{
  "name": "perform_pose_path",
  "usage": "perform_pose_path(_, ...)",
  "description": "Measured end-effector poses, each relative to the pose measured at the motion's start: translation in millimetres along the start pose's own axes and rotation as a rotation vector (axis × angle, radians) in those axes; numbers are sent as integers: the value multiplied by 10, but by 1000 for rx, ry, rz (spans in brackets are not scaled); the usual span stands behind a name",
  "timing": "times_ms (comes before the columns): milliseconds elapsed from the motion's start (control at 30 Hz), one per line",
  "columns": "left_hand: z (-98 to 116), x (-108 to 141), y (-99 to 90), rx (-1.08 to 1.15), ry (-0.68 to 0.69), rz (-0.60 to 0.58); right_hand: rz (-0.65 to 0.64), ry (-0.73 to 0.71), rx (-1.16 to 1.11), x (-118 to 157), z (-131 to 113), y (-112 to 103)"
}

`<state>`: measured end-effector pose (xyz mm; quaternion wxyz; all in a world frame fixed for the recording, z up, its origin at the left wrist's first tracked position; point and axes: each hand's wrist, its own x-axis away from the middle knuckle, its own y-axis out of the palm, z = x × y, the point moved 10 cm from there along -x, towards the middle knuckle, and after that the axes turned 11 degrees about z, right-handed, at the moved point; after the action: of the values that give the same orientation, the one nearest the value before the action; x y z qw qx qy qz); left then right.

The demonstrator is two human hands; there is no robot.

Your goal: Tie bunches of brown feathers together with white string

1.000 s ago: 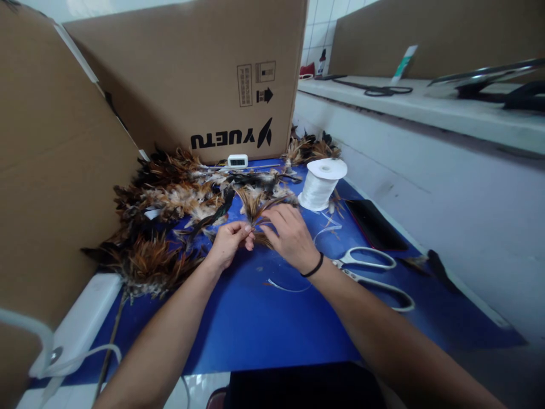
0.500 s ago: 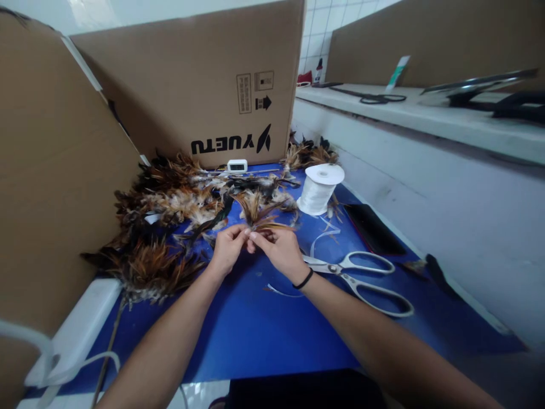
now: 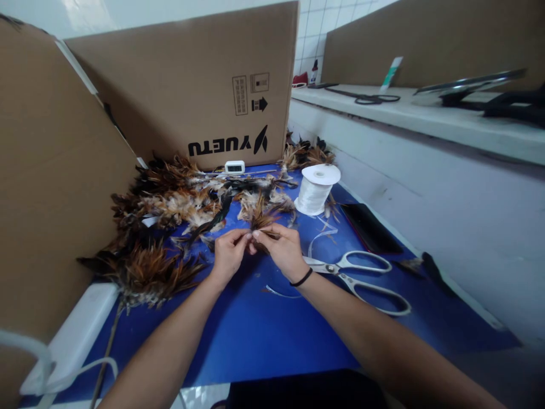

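Close together over the blue tabletop point(image 3: 255, 335), both hands pinch a small bunch of brown feathers point(image 3: 260, 217). My left hand point(image 3: 230, 253) is closed on the base of the bunch from the left. From the right, my right hand point(image 3: 283, 250) grips it between thumb and fingers, with some feather tips sticking out over the knuckles. The quill ends are hidden by the fingers. Beside my right wrist lies a pair of scissors point(image 3: 355, 272) with pale handles, the blade tips partly behind the hand. A thin white ribbon point(image 3: 317, 238) trails near the fingers.
A spool of white ribbon point(image 3: 317, 190) stands beyond my right hand, with a dark phone point(image 3: 370, 227) beside it. Heaps of brown and black feathers point(image 3: 149, 267) cover the left and back. Cardboard point(image 3: 179, 85) walls the rear and left. A small white digital display point(image 3: 234, 167) stands at the back.
The feather bunch has turned between my fingers, and its splayed feathers now sit more upright and closer together. Both hands stay in nearly the same place; the view has shifted slightly.
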<state>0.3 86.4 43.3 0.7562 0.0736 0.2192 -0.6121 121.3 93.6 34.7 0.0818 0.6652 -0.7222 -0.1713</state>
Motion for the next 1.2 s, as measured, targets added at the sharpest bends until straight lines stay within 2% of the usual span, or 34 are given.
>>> perform_pose_path(200,248,29,-61,-185,243,74,43,32,-28,0,22,-14)
perform_pose_path(333,341,49,-47,-224,330,70,58,51,-67,1,30,-19)
perform_pose_path(467,402,79,-13,-280,419,46,90,15,42,-28,35,-80)
perform_pose_path(633,434,100,-6,-368,492,54,64,-10,146,-48,40,-75)
perform_pose_path(767,436,84,-32,-359,468,69,20,-14,113,-40,-30,-23)
perform_pose_path(933,406,44,-35,-272,378,29,-54,-65,150,-39,-109,30)
perform_pose_path(1100,218,-15,4,-153,189,-68,-149,-78,195,-31,-163,82)
perform_pose_path(1200,22,-41,8,-20,17,-87,-143,-140,301,-93,-357,21)
